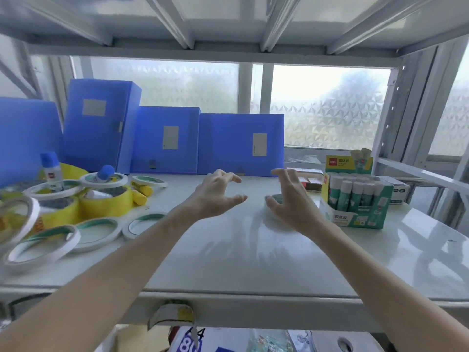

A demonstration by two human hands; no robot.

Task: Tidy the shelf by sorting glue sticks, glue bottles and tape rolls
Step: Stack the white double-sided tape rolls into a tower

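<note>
Both bare forearms are stretched forward, side by side. The left hand [218,193] is held palm inward, fingers loosely curved and spread. The right hand [289,196] is likewise held with fingers spread and nothing gripped.

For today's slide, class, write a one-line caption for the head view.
Both hands, left hand and right hand, reach over the shelf between loose tape rolls and a glue stick box.

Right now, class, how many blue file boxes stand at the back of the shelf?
4: one at the far left edge, partly cut off; a taller one beside it; one in the middle; one on the right. Others may be hidden beyond the frame.
</note>
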